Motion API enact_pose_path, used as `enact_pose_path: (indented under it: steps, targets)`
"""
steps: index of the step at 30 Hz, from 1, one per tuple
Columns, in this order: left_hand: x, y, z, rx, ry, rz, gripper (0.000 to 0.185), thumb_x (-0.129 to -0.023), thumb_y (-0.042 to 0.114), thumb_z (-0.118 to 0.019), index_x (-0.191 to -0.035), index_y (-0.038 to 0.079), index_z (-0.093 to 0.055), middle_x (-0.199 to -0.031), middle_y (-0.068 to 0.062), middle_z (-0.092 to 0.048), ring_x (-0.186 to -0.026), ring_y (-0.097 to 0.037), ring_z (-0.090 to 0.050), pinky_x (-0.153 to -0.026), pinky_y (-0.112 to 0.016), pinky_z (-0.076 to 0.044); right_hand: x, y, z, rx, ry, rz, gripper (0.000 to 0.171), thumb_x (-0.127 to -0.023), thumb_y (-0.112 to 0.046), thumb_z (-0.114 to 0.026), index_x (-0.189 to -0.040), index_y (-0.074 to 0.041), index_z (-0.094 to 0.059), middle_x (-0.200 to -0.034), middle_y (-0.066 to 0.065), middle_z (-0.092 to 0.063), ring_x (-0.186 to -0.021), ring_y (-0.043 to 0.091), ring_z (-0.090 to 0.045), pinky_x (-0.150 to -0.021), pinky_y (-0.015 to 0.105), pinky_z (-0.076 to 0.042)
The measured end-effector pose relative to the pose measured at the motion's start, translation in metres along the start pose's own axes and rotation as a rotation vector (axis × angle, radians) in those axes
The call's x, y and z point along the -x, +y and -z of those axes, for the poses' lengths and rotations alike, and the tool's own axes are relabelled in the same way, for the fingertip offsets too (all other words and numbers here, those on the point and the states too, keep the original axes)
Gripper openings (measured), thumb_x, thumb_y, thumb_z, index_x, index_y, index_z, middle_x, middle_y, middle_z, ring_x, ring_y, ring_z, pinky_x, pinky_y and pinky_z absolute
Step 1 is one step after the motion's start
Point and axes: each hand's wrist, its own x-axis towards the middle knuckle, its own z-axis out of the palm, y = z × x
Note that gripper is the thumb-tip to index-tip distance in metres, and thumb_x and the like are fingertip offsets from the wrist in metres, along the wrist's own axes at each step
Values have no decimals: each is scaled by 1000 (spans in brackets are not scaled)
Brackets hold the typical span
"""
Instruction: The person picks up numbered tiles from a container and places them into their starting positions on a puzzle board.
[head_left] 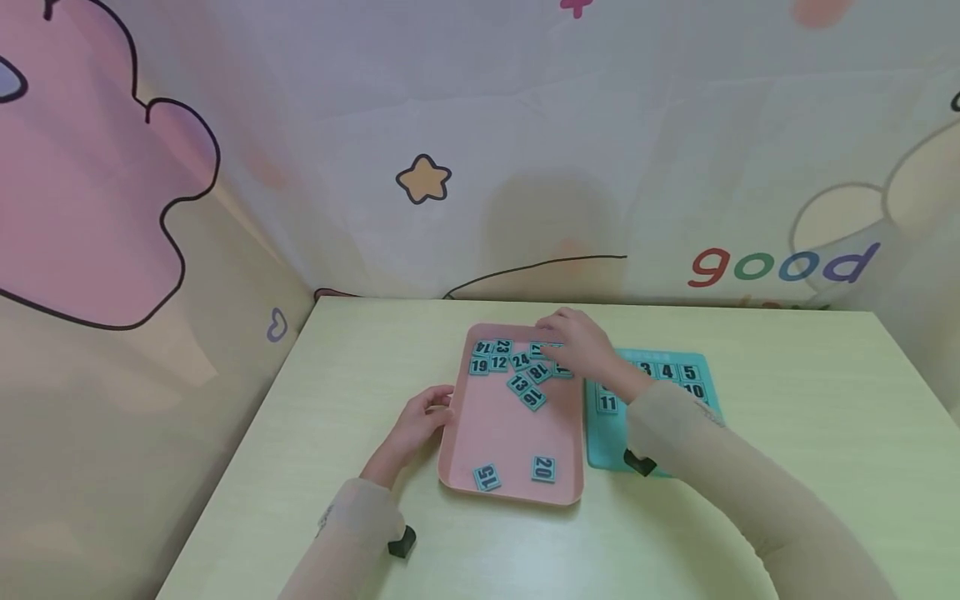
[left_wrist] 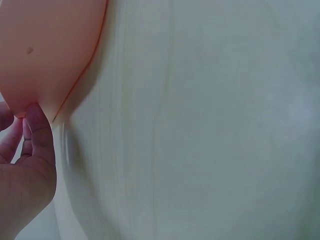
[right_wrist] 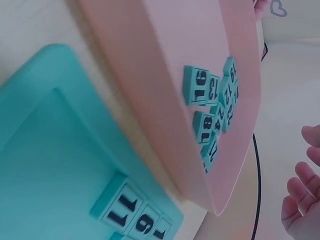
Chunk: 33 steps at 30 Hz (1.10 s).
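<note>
A pink tray (head_left: 495, 433) holds several teal number tiles, most bunched at its far end, among them tile 16 (head_left: 533, 398) and tile 18 (right_wrist: 203, 128). Tile 15 (head_left: 487, 477) and tile 20 (head_left: 543, 469) lie apart near the close end. My left hand (head_left: 416, 421) pinches the tray's left rim, thumb and fingers meeting on it in the left wrist view. Over the tray's far right corner hovers my right hand (head_left: 581, 343), covering some tiles. Its fingers (right_wrist: 300, 192) are loosely bent, and nothing shows between them in the right wrist view.
Close to the tray's right side lies a teal board (head_left: 609, 442), with number tiles in its upper part, including tile 11 (head_left: 607, 403). My right forearm crosses above it. A patterned cloth (head_left: 337, 192) hangs behind the pale table (head_left: 787, 467).
</note>
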Motion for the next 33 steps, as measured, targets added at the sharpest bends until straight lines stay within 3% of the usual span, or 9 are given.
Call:
enact_pose_path:
  steps: [11,21,29,33]
  targets:
    - [2,1,0,-21,2,17,37,-86,11,-50,-123,14,-49,-111,-7,-52,-98,-20,-48,-91,-34,-42,-23,-13,-15,-223,-79,-121,39,-82,-20,-59,-117,-4,-54,-111,14,-54,-100,28,-53,-84,40,-45]
    - [2,0,0,-19,-4,14,37,-87,12,-50,-124,14,-48,-111,-8,-51,-98,-20,-48,-91,-34,-42,-25,-16,-39,-374,-170,-295,40,-84,-21,-54,-122,-13,-51,-111,6,-55,-90,20,-53,-78,33,-46]
    - [1,0,1,-19,-9,6,37,-87,12,-49,-124,14,-47,-111,-7,-51,-98,-20,-48,-91,-34,-42,-29,-14,-66,-504,-212,-304,42,-84,-12,-56,-125,-10,-48,-126,8,-49,-109,25,-49,-95,40,-39]
    - [1,1,1,-20,-12,-4,37,-88,12,-49,-125,12,-47,-112,-8,-51,-98,-20,-49,-91,-34,-42,-30,-11,-78,-436,-231,-292,46,-83,-14,-58,-128,-15,-46,-131,6,-46,-116,24,-45,-100,42,-34]
